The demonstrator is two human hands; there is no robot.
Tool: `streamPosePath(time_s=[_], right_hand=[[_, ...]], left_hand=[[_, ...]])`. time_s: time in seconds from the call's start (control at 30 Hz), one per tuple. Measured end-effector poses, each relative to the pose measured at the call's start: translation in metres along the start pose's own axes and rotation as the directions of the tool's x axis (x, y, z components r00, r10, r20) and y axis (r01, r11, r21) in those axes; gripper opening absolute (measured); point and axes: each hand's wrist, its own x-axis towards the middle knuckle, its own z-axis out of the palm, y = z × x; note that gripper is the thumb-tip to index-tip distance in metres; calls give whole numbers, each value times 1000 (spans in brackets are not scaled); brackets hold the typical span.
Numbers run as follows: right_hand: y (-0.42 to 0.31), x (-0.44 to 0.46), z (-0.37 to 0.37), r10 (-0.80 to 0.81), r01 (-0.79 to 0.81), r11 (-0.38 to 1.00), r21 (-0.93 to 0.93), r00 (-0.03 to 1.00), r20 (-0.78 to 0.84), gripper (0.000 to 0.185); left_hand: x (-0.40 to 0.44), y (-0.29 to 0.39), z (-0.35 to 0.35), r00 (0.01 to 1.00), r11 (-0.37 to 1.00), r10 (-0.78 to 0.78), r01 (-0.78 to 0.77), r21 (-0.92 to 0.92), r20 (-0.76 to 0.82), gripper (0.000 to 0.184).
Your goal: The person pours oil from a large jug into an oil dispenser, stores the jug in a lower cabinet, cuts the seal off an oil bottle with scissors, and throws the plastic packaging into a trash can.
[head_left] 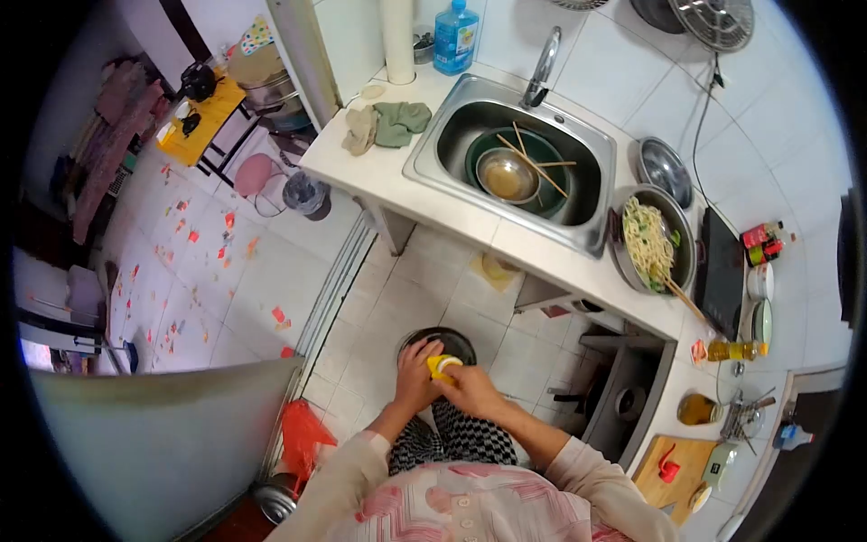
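Note:
Low in front of my body, both hands meet at a small yellow object (pixel 442 365) with a white curved part. My right hand (pixel 471 391) grips it from the right. My left hand (pixel 416 374) presses against its left side, fingers bent together. What kind of thing it is, I cannot make out. Just beyond and below my hands is a dark round vessel (pixel 462 343) with a shiny rim, near the floor, partly hidden by them.
A sink (pixel 420 167) holds a green basin, a metal bowl (pixel 508 174) and chopsticks. Noodles with greens (pixel 647 244) fill a pan on the counter. A cutting board (pixel 675 471) lies at lower right. A red plastic bag (pixel 305 434) stands at left. An open drawer (pixel 637 370) juts out at right.

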Motion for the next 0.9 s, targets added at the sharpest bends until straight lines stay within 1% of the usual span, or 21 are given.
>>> streamPosePath(time_s=[0.03,0.07,0.1,0.13,0.2,0.27,0.33,0.37,0.4,0.43,0.47,0.5,0.6,0.63,0.67,0.7,0.73,0.8,0.83,0.87,0.9], right_hand=[[13,22,2,-32,32,999,-1,999,17,25],[19,38,-1,-10,10,1000,-4,1000,26,25],[25,50,-1,50,-51,998,28,997,59,25],[33,64,-2,106,-111,992,54,990,98,26],[50,89,0,157,-166,983,82,981,110,30],[66,113,5,188,-190,974,119,982,29,29],[82,133,8,231,-230,966,115,973,4,28],[96,137,10,261,-256,961,108,965,-30,28],[110,141,10,291,-283,954,104,955,-67,28],[121,144,11,298,-281,950,139,946,-125,20],[137,149,11,306,-287,947,145,942,-140,20],[151,151,12,372,-334,920,205,909,-188,19],[195,158,20,522,-413,834,366,805,-281,17],[213,158,22,511,-351,830,433,789,-341,17],[229,155,22,504,-283,823,493,764,-403,16],[229,158,7,674,-459,680,572,699,-239,17],[245,157,11,682,-442,673,593,681,-267,17],[278,155,20,522,-243,828,505,661,-539,19],[289,150,19,548,-410,836,364,653,-523,22],[296,149,20,555,-399,832,386,626,-548,22],[304,150,19,481,-402,874,274,632,-608,23]], left_hand=[[12,-19,8,1000,998,8,-6,67,-20,60],[22,-27,11,1000,992,5,-1,126,-27,58],[34,-38,16,998,995,-58,54,80,40,59],[50,-51,23,996,996,-70,67,57,53,59],[71,-73,33,997,1000,-9,9,1,79,64],[93,-99,48,995,999,-17,21,-41,103,66],[119,-123,67,985,994,62,-46,-103,163,68],[131,-129,74,969,995,82,-67,-71,232,70],[141,-138,86,969,995,79,-62,-79,236,70],[153,-146,98,940,987,159,-146,-64,303,66],[169,-152,109,897,969,242,-240,-53,370,63],[183,-153,116,857,969,228,-246,-21,463,71],[216,-167,154,810,939,337,-329,-105,480,65],[225,-172,174,784,952,307,-254,-173,540,63],[237,-171,189,795,924,381,-326,-199,471,60],[246,-170,198,770,921,384,-287,-262,510,58],[252,-170,207,741,917,386,-242,-317,549,56],[256,-188,248,729,883,422,-197,-425,540,51],[255,-196,259,715,873,444,-208,-441,541,51],[258,-198,266,702,867,462,-229,-443,543,51],[260,-199,274,689,861,480,-248,-445,544,51]])
